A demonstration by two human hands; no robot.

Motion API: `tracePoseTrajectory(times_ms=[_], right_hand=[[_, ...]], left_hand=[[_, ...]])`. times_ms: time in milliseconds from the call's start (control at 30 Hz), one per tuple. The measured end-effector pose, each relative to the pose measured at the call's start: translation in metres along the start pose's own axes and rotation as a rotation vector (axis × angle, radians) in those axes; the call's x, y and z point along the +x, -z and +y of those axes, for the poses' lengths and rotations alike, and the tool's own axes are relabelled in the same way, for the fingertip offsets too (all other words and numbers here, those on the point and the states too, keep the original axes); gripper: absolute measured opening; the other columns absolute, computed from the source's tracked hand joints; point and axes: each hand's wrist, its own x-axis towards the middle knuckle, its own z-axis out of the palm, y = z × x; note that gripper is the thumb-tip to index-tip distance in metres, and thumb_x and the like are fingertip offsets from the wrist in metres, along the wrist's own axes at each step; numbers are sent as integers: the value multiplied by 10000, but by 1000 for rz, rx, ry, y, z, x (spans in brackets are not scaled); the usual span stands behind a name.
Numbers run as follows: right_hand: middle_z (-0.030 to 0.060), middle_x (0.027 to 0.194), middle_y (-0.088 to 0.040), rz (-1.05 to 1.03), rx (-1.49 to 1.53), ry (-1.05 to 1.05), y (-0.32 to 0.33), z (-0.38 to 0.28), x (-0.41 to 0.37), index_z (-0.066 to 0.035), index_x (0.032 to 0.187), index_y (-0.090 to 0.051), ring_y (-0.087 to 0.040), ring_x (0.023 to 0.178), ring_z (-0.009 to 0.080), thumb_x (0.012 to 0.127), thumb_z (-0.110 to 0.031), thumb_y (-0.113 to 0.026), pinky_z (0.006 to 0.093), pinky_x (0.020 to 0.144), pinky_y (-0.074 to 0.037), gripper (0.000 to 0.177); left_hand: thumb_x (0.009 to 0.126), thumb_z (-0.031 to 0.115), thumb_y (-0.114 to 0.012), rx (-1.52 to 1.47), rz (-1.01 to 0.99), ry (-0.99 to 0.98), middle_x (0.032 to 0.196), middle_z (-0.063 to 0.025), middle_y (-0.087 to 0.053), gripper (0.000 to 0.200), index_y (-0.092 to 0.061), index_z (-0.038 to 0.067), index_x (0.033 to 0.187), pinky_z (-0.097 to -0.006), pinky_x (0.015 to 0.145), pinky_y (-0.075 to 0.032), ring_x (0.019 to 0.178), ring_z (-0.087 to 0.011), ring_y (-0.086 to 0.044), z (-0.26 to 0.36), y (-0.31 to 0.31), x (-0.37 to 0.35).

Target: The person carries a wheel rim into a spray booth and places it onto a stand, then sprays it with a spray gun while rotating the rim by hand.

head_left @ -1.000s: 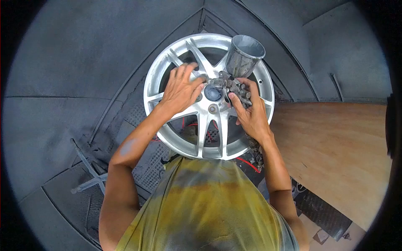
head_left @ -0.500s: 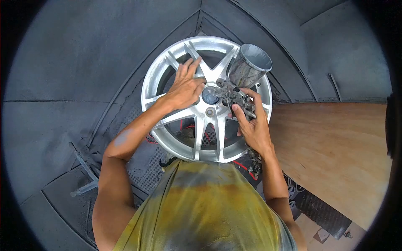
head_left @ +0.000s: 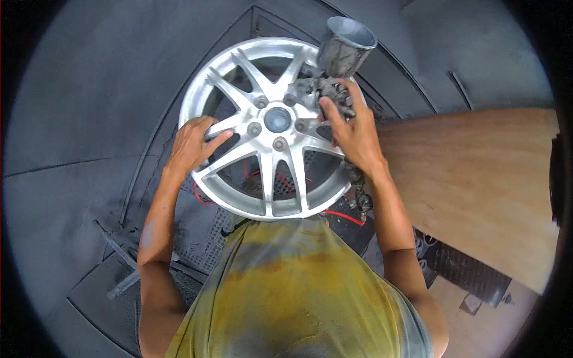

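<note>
Silver wheel (head_left: 267, 185) in front of person's shirt (head_left: 298, 274), spokes facing camera. Left hand (head_left: 192, 143) holds wheel at its left edge, fingers curled around, thumb by spoke (head_left: 224, 125). Right hand (head_left: 360, 138) grips spray gun (head_left: 325, 94) over wheel's upper right; cup (head_left: 345, 51) on gun stands slightly tilted. Red hose (head_left: 345, 215) below wheel. Wooden board (head_left: 471, 173) to right, metal bar (head_left: 119, 246) at lower left.
</note>
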Motion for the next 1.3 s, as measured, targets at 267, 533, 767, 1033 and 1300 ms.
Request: tracePoseTrajectory(times_ms=[267,533,767,1033,1300], right_hand=[[62,819,-676,179,-1,-274,80,39,-94,-72,1339,-532,-594,606,90,1039,-234,-656,271,444,-465,363],[80,844,-707,234,143,-354,45,18,-221,-72,1352,-529,-606,592,95,1037,-201,-656,272,442,-461,363],[85,831,-722,326,262,-316,-64,-48,-283,-33,1339,-555,-554,534,84,1031,-194,-663,278,462,-435,364],[87,851,-718,137,305,-223,-71,-60,-310,-18,1339,-557,-569,565,81,1020,-158,-673,283,509,-469,367],[149,996,-718,55,256,-229,-57,-51,-317,-7,1318,-580,-684,787,159,989,-136,-702,329,714,-552,374]], left_hand=[[985,491,-654,161,82,-33,860,-237,-704,497,-633,-5,997,-522,797,-503,835,-444,-655,7,-20,-4],[992,546,-617,234,95,-33,850,-272,-711,553,-633,-3,1058,-565,788,-507,861,-491,-674,4,-22,-1],[1013,476,-606,209,98,80,1056,-301,-710,497,-592,-18,1059,-578,912,-476,998,-494,-671,15,-31,-18],[970,362,-662,233,91,-248,1200,-226,-545,431,-601,-39,1115,-540,954,-422,1149,-408,-502,83,-70,-113],[980,382,-636,281,220,-454,1564,-241,-366,549,-547,37,1398,-613,1215,-215,1492,-431,-288,81,-75,-134]])
